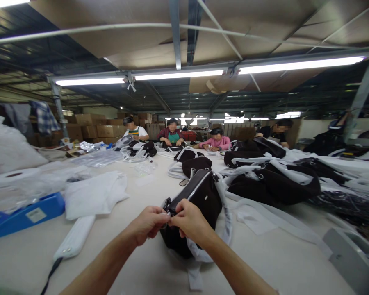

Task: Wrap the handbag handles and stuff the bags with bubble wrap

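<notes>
A black bag [199, 196] with a zip along its top stands on the white table in front of me. Its strap, wrapped in white material [226, 217], hangs along the right side. Both hands meet at the bag's near left end, by a metal ring and strap fitting. My left hand [150, 223] pinches something small and whitish there. My right hand [187, 217] is closed on the bag's dark strap end at the same spot. The fingers hide most of what they grip.
More black bags [273, 182] with white-wrapped straps lie right and ahead. At left are a blue tape dispenser [27, 213], white pouches [94, 194] and a white corded device [75, 237]. A grey box-like object [350, 258] sits at near right. Several people work across the table [141, 246].
</notes>
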`<state>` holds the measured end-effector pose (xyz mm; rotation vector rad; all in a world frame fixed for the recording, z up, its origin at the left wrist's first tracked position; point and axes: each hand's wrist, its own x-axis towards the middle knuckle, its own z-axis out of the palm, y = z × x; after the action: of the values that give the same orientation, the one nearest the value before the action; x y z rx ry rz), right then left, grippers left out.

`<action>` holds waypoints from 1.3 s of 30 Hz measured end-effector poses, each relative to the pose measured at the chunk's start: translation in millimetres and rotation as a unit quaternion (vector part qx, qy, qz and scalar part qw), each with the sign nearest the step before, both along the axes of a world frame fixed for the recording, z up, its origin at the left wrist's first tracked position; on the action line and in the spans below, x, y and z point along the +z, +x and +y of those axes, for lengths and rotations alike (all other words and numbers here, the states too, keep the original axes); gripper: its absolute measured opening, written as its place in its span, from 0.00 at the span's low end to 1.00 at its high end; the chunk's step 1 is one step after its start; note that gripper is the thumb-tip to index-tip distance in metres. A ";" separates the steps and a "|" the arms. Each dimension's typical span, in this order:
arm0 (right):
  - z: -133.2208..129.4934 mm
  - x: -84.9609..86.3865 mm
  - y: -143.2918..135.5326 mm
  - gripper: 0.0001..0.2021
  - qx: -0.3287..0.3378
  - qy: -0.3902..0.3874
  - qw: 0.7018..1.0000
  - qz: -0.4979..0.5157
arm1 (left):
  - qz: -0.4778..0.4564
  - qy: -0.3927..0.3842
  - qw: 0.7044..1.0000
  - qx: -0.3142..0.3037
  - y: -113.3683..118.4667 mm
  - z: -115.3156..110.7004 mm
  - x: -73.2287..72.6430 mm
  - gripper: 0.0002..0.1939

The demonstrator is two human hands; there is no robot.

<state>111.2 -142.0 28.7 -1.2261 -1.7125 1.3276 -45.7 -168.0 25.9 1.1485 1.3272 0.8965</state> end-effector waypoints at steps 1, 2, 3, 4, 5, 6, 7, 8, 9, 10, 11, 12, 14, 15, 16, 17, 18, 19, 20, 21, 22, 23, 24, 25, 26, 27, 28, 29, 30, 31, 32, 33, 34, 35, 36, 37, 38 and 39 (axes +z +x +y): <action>-2.6 -1.6 1.3 0.12 0.003 -0.014 1.000 0.021 | -0.004 0.000 1.000 0.004 0.2 0.6 0.6 0.22; -5.4 -2.9 3.5 0.11 0.007 -0.041 0.997 0.058 | -0.008 -0.002 1.000 0.005 0.2 1.3 1.6 0.21; -8.2 -4.0 6.3 0.12 0.013 -0.080 0.990 0.112 | -0.012 -0.006 1.000 0.006 0.2 2.1 2.8 0.21; -11.3 -4.9 9.6 0.15 0.017 -0.129 0.975 0.178 | -0.016 -0.010 1.000 0.006 0.3 2.8 4.2 0.20; -14.5 -5.6 13.1 0.18 0.017 -0.180 0.952 0.246 | -0.019 -0.015 1.000 0.006 0.4 3.6 5.5 0.20; -18.0 -6.4 16.4 0.22 0.011 -0.226 0.925 0.306 | -0.022 -0.019 1.000 0.005 0.6 4.5 6.5 0.19; -21.9 -7.7 19.3 0.24 0.001 -0.257 0.902 0.347 | -0.025 -0.023 0.999 0.004 0.6 5.6 7.3 0.19; -25.9 -9.7 21.7 0.26 -0.013 -0.273 0.888 0.370 | -0.028 -0.026 0.999 0.004 0.4 6.9 7.8 0.18; -30.1 -12.9 23.7 0.26 -0.026 -0.271 0.886 0.374 | -0.031 -0.028 0.999 0.006 -0.3 8.4 8.0 0.18; -34.0 -17.2 25.5 0.25 -0.034 -0.253 0.896 0.364 | -0.034 -0.030 0.999 0.008 -1.5 10.0 8.1 0.18; -37.5 -22.5 27.3 0.23 -0.034 -0.218 0.913 0.343 | -0.036 -0.033 0.999 0.010 -3.1 11.7 8.1 0.18; -40.2 -28.5 29.2 0.20 -0.030 -0.165 0.936 0.311 | -0.039 -0.036 0.999 0.012 -4.9 13.4 8.2 0.19; -41.8 -40.1 33.3 0.13 -0.021 0.001 0.977 0.213 | -0.043 -0.045 0.998 0.011 -8.4 15.8 8.4 0.20; -40.7 -44.7 35.0 0.10 -0.018 0.117 0.981 0.152 | -0.045 -0.051 0.998 0.008 -9.5 16.4 8.6 0.21; -38.3 -48.0 36.1 0.09 -0.019 0.248 0.965 0.087 | -0.048 -0.056 0.997 0.004 -9.9 16.6 8.8 0.21; -34.9 -49.7 36.3 0.10 -0.024 0.376 0.926 0.019 | -0.050 -0.060 0.997 -0.001 -9.7 16.4 9.1 0.21; -31.0 -50.2 35.4 0.12 -0.030 0.486 0.872 -0.041 | -0.053 -0.063 0.997 -0.005 -9.0 16.0 9.3 0.21; -26.7 -49.5 33.3 0.12 -0.037 0.570 0.816 -0.088 | -0.055 -0.064 0.996 -0.008 -8.0 15.5 9.5 0.21; -22.5 -48.2 30.2 0.11 -0.047 0.626 0.769 -0.122 | -0.057 -0.064 0.996 -0.010 -6.8 15.0 9.6 0.21; -18.5 -46.5 26.5 0.09 -0.060 0.661 0.734 -0.144 | -0.058 -0.064 0.996 -0.010 -5.8 14.5 9.7 0.21; -14.9 -44.8 22.6 0.07 -0.072 0.683 0.711 -0.155 | -0.059 -0.064 0.996 -0.010 -5.0 14.1 9.7 0.21; -11.6 -43.3 18.7 0.06 -0.081 0.698 0.694 -0.158 | -0.058 -0.065 0.996 -0.009 -4.6 13.8 9.7 0.22; -8.6 -42.0 15.4 0.04 -0.086 0.709 0.682 -0.158 | -0.058 -0.065 0.996 -0.009 -4.7 13.7 9.7 0.22; -6.1 -41.0 12.7 0.04 -0.086 0.719 0.672 -0.157 | -0.057 -0.065 0.996 -0.009 -5.0 13.6 9.8 0.22; -3.9 -40.1 10.7 0.05 -0.081 0.726 0.664 -0.158 | -0.056 -0.066 0.996 -0.011 -5.6 13.5 9.8 0.22; -2.1 -39.4 9.4 0.07 -0.072 0.731 0.659 -0.159 | -0.055 -0.066 0.996 -0.013 -6.4 13.4 10.0 0.22; -0.6 -38.7 8.6 0.09 -0.061 0.734 0.657 -0.160 | -0.053 -0.066 0.996 -0.016 -7.1 13.4 10.1 0.23; 0.6 -38.3 8.0 0.11 -0.052 0.736 0.657 -0.157 | -0.050 -0.065 0.996 -0.020 -7.7 13.3 10.3 0.23; 1.4 -38.0 7.6 0.12 -0.044 0.737 0.657 -0.153 | -0.046 -0.064 0.997 -0.024 -8.1 13.2 10.4 0.24; 1.8 -37.9 7.3 0.13 -0.037 0.737 0.658 -0.148 | -0.040 -0.061 0.997 -0.028 -8.2 13.0 10.6 0.24; 1.9 -37.8 7.0 0.14 -0.033 0.736 0.660 -0.145 | -0.032 -0.056 0.997 -0.030 -8.2 12.7 10.7 0.24; 1.7 -37.6 6.8 0.14 -0.030 0.735 0.662 -0.142 | -0.022 -0.045 0.998 -0.031 -8.1 12.3 10.9 0.23; 1.3 -37.0 7.0 0.15 -0.025 0.732 0.666 -0.140 | -0.009 -0.028 0.999 -0.027 -7.9 11.9 11.1 0.21; 0.9 -35.8 7.6 0.15 -0.011 0.729 0.670 -0.140 | 0.007 -0.006 1.000 -0.021 -7.8 11.4 11.5 0.19; 0.8 -33.9 8.8 0.13 0.015 0.724 0.676 -0.136 | 0.023 0.018 0.999 -0.013 -7.9 11.0 12.2 0.17; 1.1 -31.0 10.5 0.11 0.049 0.715 0.686 -0.127 | 0.040 0.041 0.998 -0.005 -8.2 10.7 13.0 0.15; 2.3 -27.4 12.6 0.08 0.080 0.702 0.699 -0.109 | 0.056 0.060 0.997 0.000 -8.8 10.6 14.1 0.13; 4.4 -23.2 14.6 0.06 0.099 0.689 0.712 -0.087 | 0.071 0.072 0.995 0.002 -9.5 10.7 15.4 0.12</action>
<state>125.8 -137.6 5.5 -0.2256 -2.1989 -0.2430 -55.1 -157.3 41.2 1.3430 1.3974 0.9405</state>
